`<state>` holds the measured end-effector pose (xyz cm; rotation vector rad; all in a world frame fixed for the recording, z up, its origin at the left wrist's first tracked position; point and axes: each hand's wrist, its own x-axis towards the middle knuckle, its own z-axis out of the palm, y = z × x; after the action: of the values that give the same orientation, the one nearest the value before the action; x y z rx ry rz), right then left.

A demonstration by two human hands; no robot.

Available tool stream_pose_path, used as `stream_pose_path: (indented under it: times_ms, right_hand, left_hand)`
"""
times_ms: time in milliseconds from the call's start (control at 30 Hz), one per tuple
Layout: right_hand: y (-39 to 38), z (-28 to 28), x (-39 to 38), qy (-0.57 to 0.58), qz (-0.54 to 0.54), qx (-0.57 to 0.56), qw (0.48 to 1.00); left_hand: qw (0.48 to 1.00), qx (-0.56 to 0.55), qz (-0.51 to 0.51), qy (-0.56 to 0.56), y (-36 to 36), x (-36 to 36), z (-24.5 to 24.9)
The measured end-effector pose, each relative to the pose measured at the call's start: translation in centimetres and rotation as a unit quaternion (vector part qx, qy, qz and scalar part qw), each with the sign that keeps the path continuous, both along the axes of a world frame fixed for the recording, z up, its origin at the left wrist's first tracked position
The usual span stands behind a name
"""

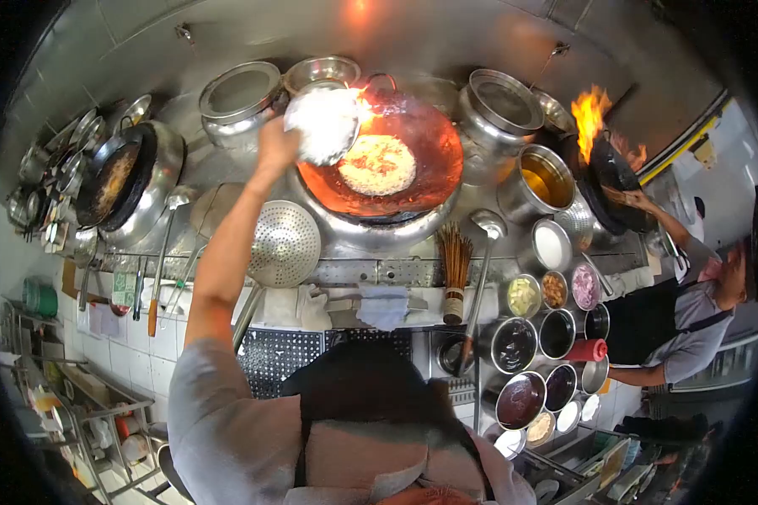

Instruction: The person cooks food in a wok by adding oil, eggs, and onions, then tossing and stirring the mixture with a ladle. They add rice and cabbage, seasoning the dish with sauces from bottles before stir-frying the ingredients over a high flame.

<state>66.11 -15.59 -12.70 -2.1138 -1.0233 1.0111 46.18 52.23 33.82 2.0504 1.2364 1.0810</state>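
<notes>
My left hand (279,146) is stretched forward, its fingers closed on the rim of a round metal bowl (322,126). Glare whitens the bowl, so its contents cannot be made out. It is tilted over the left edge of a large wok (436,156) that glows orange on its burner. Pale yellow, bubbling food (377,166) lies in the wok, and flames show beside the bowl. A perforated strainer (285,244) rests below my forearm. My right hand is out of sight.
At right, a co-worker's hand (632,199) is at another wok (616,172) with tall flames. A pot of amber liquid (547,181), a bamboo brush (453,282), a ladle (488,223) and several seasoning containers (514,345) stand nearby. Another wok (114,181) sits at left.
</notes>
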Motion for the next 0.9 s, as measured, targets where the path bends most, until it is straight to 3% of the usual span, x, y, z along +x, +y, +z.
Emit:
stream_pose_path:
  times_ms: [33, 100, 167, 233, 267, 333, 367, 400, 433, 467, 533, 567, 600, 700, 767, 833, 900]
  right_hand:
    - [-0.4, 0.5, -0.4, -0.006, 0.001, -0.001, 1.000]
    - [-1.2, 1.1, -1.5, -0.012, 0.000, -0.002, 1.000]
    - [-2.2, 1.5, -2.8, -0.013, -0.005, -0.003, 1.000]
    - [-3.3, 1.7, -4.0, -0.018, -0.009, -0.006, 1.000]
    - [-3.8, 1.8, -4.4, -0.019, -0.012, -0.003, 1.000]
    - [-5.0, 2.0, -5.8, -0.020, -0.021, 0.000, 1.000]
    - [-5.8, 2.0, -6.4, -0.020, -0.022, 0.001, 1.000]
    - [-6.0, 2.0, -6.7, -0.023, -0.021, 0.009, 0.999]
    - [-6.3, 1.9, -7.2, -0.024, -0.018, 0.020, 0.999]
    - [-6.7, 1.7, -7.7, -0.027, -0.011, 0.034, 0.999]
    - [-7.3, 1.2, -8.3, -0.042, -0.004, 0.060, 0.997]
    - [-7.1, 1.4, -8.7, -0.051, -0.003, 0.062, 0.997]
    - [-6.8, 1.5, -8.9, -0.065, -0.007, 0.063, 0.996]
    - [-5.1, 2.3, -9.1, -0.131, -0.011, 0.076, 0.988]
    - [-3.5, 3.2, -8.7, -0.187, -0.015, 0.097, 0.977]
    - [-3.4, 2.7, -9.1, -0.202, -0.027, 0.094, 0.975]
    - [-6.3, -6.8, -8.6, -0.133, -0.057, 0.010, 0.990]
  left_hand:
    - [0.978, 0.156, 0.007, 0.139, 2.0, 2.9, -1.7]
    - [0.963, 0.168, -0.056, 0.202, 2.3, 9.4, -4.1]
    - [0.891, 0.293, -0.133, 0.322, 0.4, 12.8, -6.8]
    - [0.784, 0.324, -0.230, 0.477, 2.4, 15.5, -10.2]
    - [0.751, 0.527, -0.156, 0.367, 5.1, 16.8, -10.9]
    - [0.831, 0.445, -0.138, 0.304, 10.6, 19.4, -9.3]
    - [0.875, 0.377, -0.125, 0.277, 4.3, 16.5, 1.3]
    - [0.860, 0.436, -0.090, 0.249, 6.1, 16.7, 3.4]
    - [0.874, 0.409, -0.067, 0.254, 8.2, 16.8, 5.5]
    - [0.870, 0.453, -0.078, 0.177, 6.9, 15.3, 8.6]
    - [0.891, 0.441, -0.056, 0.094, 3.5, 12.7, 11.1]
    - [0.898, 0.435, -0.043, 0.050, 2.2, 11.6, 11.5]
    - [0.902, 0.421, -0.059, 0.081, 2.0, 11.0, 9.0]
    - [0.874, 0.405, -0.160, 0.213, 1.9, 10.4, -7.1]
    - [0.861, 0.470, -0.101, 0.166, 2.9, 10.5, -6.1]
    - [0.896, 0.357, -0.144, 0.223, 2.1, 9.6, -1.5]
    - [0.907, 0.383, -0.112, 0.132, 2.9, 10.3, 3.2]
